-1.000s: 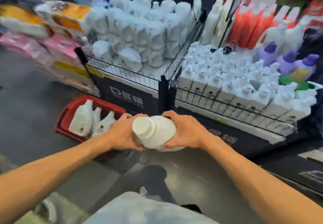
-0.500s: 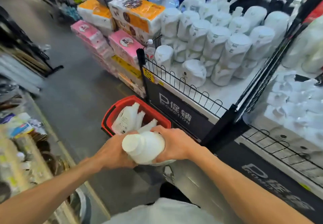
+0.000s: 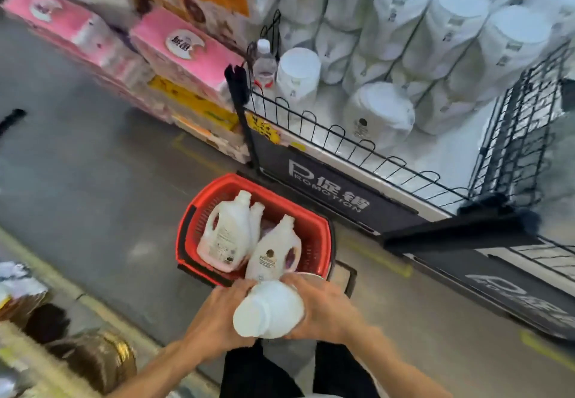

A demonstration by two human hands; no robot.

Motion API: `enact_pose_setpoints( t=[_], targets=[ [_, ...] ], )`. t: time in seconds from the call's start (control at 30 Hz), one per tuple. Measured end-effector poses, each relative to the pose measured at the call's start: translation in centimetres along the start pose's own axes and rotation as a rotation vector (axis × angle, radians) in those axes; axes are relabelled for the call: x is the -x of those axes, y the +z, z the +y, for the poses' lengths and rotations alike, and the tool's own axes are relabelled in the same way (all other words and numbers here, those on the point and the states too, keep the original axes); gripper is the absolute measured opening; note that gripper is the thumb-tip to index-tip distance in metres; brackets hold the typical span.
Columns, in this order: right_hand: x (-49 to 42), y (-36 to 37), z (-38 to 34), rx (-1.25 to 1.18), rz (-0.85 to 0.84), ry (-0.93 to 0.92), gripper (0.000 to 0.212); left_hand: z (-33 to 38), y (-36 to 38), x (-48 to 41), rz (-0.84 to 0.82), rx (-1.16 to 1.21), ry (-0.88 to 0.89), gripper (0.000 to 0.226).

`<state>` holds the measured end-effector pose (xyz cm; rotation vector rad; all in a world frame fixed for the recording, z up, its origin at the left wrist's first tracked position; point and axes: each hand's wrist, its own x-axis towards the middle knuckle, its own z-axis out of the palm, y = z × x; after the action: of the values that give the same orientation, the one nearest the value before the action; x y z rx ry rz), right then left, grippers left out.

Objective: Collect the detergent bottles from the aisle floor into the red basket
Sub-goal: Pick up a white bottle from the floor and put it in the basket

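Both hands, the left hand (image 3: 217, 316) and right hand (image 3: 320, 307), clamped one white detergent bottle (image 3: 269, 310) just at the six o'clock edge of the red basket (image 3: 314, 242), which already held about three bottles (image 3: 225, 236), so this load seemed nearly delivered; no loose bottles showed on the aisle floor (image 3: 93, 164).

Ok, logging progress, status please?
Both hands, left and right, on one bottle, just short of the basket. Three bottles inside. Nothing blocking.

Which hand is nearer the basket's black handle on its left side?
Left. The left hand grips the held bottle just below the red basket's near rim, on the handle's side; the right hand is farther right.
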<state>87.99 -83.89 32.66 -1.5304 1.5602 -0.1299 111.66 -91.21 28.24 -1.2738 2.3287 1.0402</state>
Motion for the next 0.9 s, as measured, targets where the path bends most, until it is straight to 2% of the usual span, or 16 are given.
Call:
enact_pose_setpoints(
  t=[0.13,0.23,0.37,0.5,0.63,0.7,0.77,0.83,0.9],
  targets=[
    [-5.1,3.0,0.3,-0.112,0.029,0.165,0.078,-5.8,0.1,-6.4,-0.132,-0.085,0.213,0.076],
    [-7.6,5.4,0.8,-0.188,0.041,0.283,0.091,-8.5,-0.7,-10.1,-0.193,-0.172,0.352,0.084],
    [-11.9,9.7,3.5,-0.259,0.105,0.368,0.107,-11.3,-0.4,-15.1,-0.288,-0.204,0.42,0.087],
    [-16.1,14.4,7.8,-0.313,0.118,0.436,0.103,-14.0,2.5,-20.0,-0.371,-0.282,0.427,0.088],
    [-19.6,15.5,12.2,-0.37,0.123,0.448,0.094,-14.5,4.8,-25.5,-0.464,-0.315,0.42,0.085],
    [-20.4,15.6,14.4,-0.454,0.116,0.466,0.093,-13.9,5.6,-27.9,-0.526,-0.372,0.429,0.09],
    [-20.8,15.9,17.5,-0.577,0.182,0.526,0.09,-13.4,6.3,-30.8,-0.538,-0.352,0.421,0.098],
    [-21.3,16.3,21.1,-0.68,0.3,0.637,0.077,-13.6,7.4,-34.0,-0.493,-0.316,0.341,0.093],
    [-21.6,16.5,24.0,-0.655,0.368,0.771,0.053,-13.5,8.6,-36.2,-0.462,-0.392,0.296,0.075]
  ],
)
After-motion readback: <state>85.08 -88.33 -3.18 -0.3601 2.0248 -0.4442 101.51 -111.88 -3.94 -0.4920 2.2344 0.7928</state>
